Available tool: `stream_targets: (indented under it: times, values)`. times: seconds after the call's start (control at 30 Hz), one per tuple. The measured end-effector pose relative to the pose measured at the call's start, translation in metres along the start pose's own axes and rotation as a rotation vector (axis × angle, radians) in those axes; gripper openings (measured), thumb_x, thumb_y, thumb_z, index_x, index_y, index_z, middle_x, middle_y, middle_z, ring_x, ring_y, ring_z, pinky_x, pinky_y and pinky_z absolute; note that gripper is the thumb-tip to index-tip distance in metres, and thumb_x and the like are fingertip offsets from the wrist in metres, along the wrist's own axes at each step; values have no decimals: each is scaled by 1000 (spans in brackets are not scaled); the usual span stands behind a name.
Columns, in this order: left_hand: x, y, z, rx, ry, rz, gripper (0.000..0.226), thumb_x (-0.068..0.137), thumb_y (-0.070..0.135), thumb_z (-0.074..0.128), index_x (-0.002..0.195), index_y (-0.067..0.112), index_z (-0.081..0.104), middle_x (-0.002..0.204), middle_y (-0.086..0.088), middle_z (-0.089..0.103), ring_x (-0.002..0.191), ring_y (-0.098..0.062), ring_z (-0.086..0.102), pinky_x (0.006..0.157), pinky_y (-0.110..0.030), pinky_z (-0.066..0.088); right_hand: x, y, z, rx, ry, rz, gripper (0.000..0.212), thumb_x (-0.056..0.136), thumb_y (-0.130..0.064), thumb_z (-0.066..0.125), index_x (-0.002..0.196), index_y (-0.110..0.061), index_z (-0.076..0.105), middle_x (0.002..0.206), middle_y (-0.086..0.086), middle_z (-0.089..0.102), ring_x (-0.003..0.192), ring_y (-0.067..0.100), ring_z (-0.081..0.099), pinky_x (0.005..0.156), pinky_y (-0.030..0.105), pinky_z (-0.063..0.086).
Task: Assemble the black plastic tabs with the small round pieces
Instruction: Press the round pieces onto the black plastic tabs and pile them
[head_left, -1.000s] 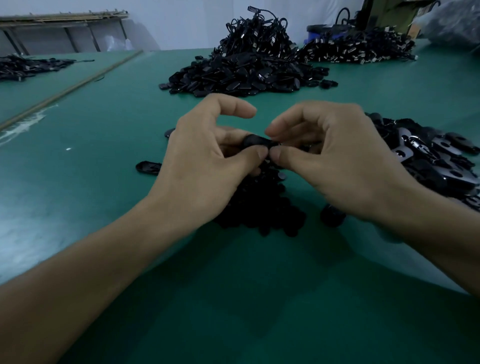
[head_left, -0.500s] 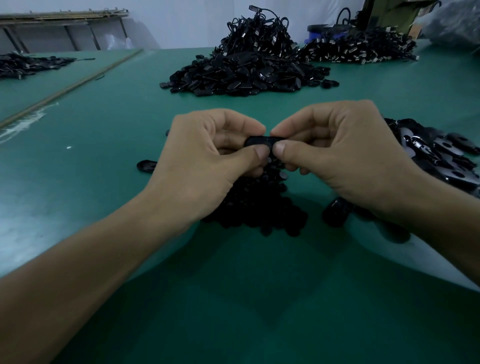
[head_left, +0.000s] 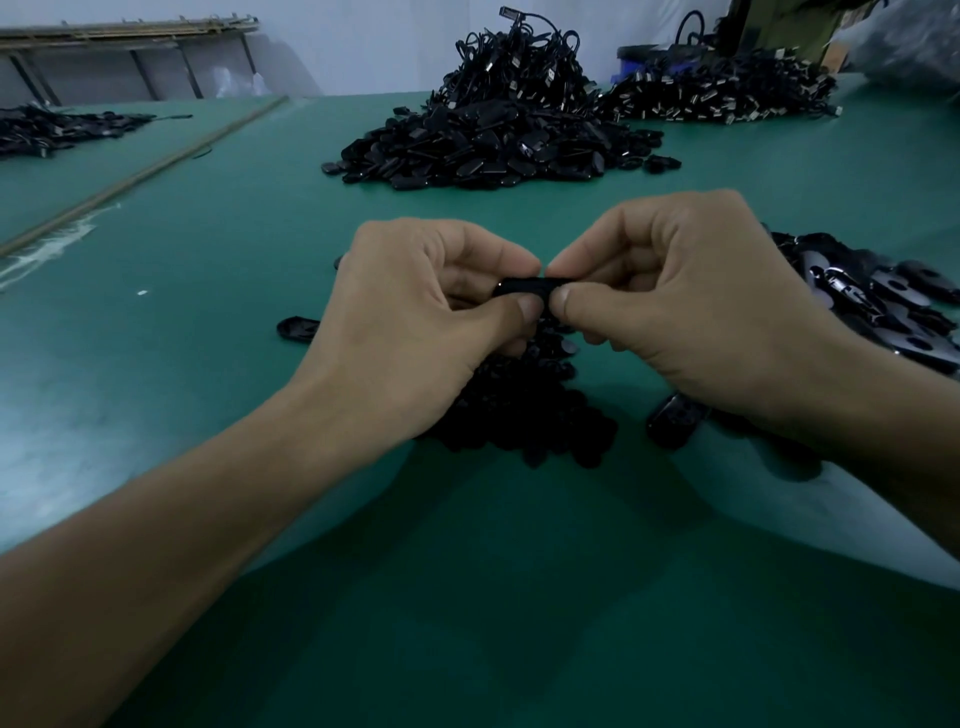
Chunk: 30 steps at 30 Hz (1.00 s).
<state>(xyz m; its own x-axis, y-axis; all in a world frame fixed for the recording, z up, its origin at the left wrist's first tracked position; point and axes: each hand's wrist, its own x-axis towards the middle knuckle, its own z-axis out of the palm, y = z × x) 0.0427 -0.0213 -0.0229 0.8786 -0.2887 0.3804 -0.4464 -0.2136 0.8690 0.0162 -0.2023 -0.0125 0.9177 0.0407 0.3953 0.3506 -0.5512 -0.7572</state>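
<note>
Pinching one tab (head_left: 524, 287) at both ends, left hand (head_left: 415, 332) and right hand (head_left: 691, 312) hold it, long axis running 9-to-3 o'clock.

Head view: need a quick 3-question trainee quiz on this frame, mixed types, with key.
1. True or false: the left hand and the right hand both pinch the same black tab.
2. The pile of small round pieces lies: A) on the green table, just below the hands; B) in a blue bin; C) on a shelf.
3. Fill in: the loose tab lies to the ___ of the left hand.

Key: 1 true; 2 A; 3 left.
</note>
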Motion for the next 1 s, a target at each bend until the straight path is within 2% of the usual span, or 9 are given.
stream_targets:
  times: [0.17,0.3,0.5,0.53,0.6,0.7,0.8,0.9,1.0]
  values:
    - [1,-1,-2,3,3,-26,15,72,13,80,76,24,72,69,-2,76,61,-18,74,70,-39,64,-1,0,-2,47,-57,-42,14,82,-12,76,79,-26,72,70,-9,74,63,5,71,60,17,54]
    - [6,-6,-5,37,23,-19,15,70,16,82,77,24,72,68,1,75,59,-15,73,61,-26,60,2,4,-2,60,-70,-14,23,91,-3,64,90,-23,74,73,-5,75,67,5,72,62,15,54]
    - [24,-30,-39,134,278,-36,22,86,7,76,88,29,74,76,9,77,69,-14,76,77,-32,62,8,18,-19,-424,112,4,39,93,4,48,115,-18,72,103,-4,72,82,-5,61,76,-6,40]
    - [26,-34,-44,170,310,-40,23,86,8,75,88,31,74,77,10,76,69,-13,76,79,-32,62,9,21,-22,-507,85,24,39,94,2,48,119,-18,70,111,0,71,88,0,60,80,-2,40]
    - [30,-40,-53,238,346,-39,26,86,9,74,89,35,73,79,10,75,68,-9,75,77,-30,62,12,26,-23,-661,-8,45,39,96,-5,49,129,-20,64,126,4,65,111,16,58,98,24,46]
    - [34,-46,-58,356,354,-48,24,84,18,79,90,40,69,80,11,73,62,0,70,70,-24,60,13,26,-17,-814,-122,51,41,100,-21,48,140,-24,53,135,8,56,126,32,47,109,46,37]
    - [35,-48,-59,440,371,-99,18,80,31,83,86,40,68,72,16,70,69,2,68,76,-29,58,11,21,-13,-868,-118,60,37,102,-32,44,135,-23,58,126,11,58,118,35,47,105,49,38]
    - [36,-46,-57,490,358,-152,17,79,38,83,76,40,66,71,18,67,83,-9,70,88,-42,58,12,20,-12,-883,-137,59,32,101,-33,43,124,-22,64,118,9,62,113,34,52,102,50,41]
    - [36,-46,-55,513,325,-166,15,81,37,82,74,37,68,70,18,66,80,-4,68,87,-38,58,14,20,-14,-796,-110,48,25,99,-25,49,114,-21,69,110,3,69,107,28,59,98,44,48]
